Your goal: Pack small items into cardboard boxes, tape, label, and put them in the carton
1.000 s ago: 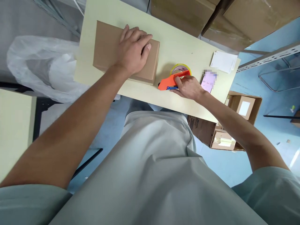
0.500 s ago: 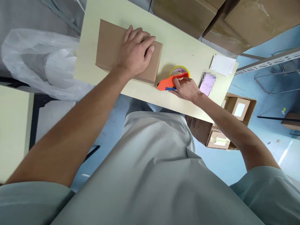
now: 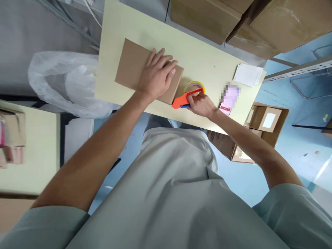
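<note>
A closed brown cardboard box (image 3: 132, 62) lies on the pale yellow table (image 3: 199, 48). My left hand (image 3: 157, 76) rests flat on top of it, fingers stretched and a little apart. My right hand (image 3: 201, 104) grips an orange tape dispenser (image 3: 181, 100) that has a blue part and carries a roll of yellow-rimmed tape (image 3: 195, 85). The dispenser's front end meets the box's right side near its front lower corner. My palm and fingers hide the dispenser's handle.
Right of my right hand lie a phone (image 3: 228, 98) and white paper cards (image 3: 248, 74). Large cartons (image 3: 207, 20) stand behind the table. On the floor at right is an open carton (image 3: 281, 121) with smaller boxes. A plastic bag (image 3: 46, 76) hangs at left.
The dispenser has moved left against the box's right side, closing the small gap. My left hand stays on the box. The whole view has shifted slightly.
</note>
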The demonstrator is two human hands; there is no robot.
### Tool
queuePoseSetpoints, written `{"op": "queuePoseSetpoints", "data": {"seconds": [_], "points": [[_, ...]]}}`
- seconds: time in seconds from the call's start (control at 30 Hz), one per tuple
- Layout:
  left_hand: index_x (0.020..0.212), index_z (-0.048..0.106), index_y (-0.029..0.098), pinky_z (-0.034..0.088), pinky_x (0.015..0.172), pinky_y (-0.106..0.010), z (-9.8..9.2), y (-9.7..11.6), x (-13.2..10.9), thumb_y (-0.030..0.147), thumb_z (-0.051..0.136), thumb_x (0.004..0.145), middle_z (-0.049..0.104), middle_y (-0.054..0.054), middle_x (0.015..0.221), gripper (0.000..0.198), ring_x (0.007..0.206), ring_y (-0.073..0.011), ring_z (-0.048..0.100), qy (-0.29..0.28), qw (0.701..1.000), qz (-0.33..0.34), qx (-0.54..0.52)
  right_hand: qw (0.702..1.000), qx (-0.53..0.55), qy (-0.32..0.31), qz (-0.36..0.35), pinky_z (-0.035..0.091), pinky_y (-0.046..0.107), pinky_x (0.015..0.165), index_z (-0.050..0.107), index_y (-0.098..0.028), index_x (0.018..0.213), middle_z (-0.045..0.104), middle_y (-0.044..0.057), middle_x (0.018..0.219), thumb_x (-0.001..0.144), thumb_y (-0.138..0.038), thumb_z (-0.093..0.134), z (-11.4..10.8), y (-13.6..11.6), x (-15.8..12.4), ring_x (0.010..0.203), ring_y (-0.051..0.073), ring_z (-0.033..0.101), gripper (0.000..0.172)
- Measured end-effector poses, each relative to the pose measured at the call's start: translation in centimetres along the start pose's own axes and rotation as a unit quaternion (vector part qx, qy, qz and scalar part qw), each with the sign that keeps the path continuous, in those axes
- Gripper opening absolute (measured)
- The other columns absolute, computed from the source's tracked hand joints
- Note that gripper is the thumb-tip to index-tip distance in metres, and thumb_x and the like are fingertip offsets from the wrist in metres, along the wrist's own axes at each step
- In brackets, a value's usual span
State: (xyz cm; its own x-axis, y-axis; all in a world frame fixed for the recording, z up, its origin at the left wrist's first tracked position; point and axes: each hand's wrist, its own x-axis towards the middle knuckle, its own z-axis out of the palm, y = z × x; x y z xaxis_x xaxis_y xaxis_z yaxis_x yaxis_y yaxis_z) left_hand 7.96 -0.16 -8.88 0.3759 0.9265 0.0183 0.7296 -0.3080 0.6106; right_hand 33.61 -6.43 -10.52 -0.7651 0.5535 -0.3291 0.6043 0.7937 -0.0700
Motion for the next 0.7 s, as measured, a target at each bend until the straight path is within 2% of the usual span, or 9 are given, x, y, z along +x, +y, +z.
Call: {"op": "queuePoseSetpoints", "data": {"seconds": [0.17,0.3,0.57,0.7], "points": [[0.128,0.067,0.027,0.014,0.142,-0.059,-0.6,2.5,-1.4,0.044,0.028,0.113,0.067,-0.006,0.147,0.045,0.166,-0.0263,0.033,-0.059,0.998,0.021,0.001,0.994,0.093,-0.049,0.031,0.049,0.043,0.086,0.053,0.005,0.141,0.076,0.025,0.101,0.108,-0.007,0.026,-1.1,-5.9,1.0,0.088,0.028,0.071,0.045],[0.123,0.067,0.024,0.019,0.141,-0.061,-0.9,2.2,-1.7,0.036,0.030,0.113,0.069,-0.010,0.143,0.040,0.164,-0.0289,0.037,-0.077,0.997,0.023,0.020,0.985,0.153,-0.032,0.071,0.048,0.041,0.083,0.060,0.001,0.131,0.076,0.021,0.095,0.104,-0.001,0.030,-1.6,-8.0,1.7,0.084,0.027,0.069,0.042],[0.123,0.070,0.024,0.020,0.139,-0.064,-0.9,1.1,-1.3,0.036,0.033,0.112,0.071,-0.012,0.141,0.040,0.163,-0.0317,0.039,-0.098,0.994,0.027,0.042,0.976,0.199,-0.021,0.087,0.049,0.040,0.086,0.058,-0.003,0.133,0.077,0.021,0.099,0.104,0.000,0.030,-1.3,-7.7,2.0,0.088,0.027,0.071,0.040],[0.124,0.071,0.024,0.022,0.139,-0.064,-0.8,0.8,-1.4,0.037,0.031,0.113,0.070,-0.013,0.141,0.043,0.163,-0.0313,0.040,-0.092,0.994,0.023,0.062,0.976,0.171,-0.046,0.126,0.046,0.039,0.084,0.054,0.001,0.137,0.077,0.024,0.102,0.104,-0.001,0.028,-1.5,-4.0,0.8,0.089,0.028,0.072,0.042]]}}
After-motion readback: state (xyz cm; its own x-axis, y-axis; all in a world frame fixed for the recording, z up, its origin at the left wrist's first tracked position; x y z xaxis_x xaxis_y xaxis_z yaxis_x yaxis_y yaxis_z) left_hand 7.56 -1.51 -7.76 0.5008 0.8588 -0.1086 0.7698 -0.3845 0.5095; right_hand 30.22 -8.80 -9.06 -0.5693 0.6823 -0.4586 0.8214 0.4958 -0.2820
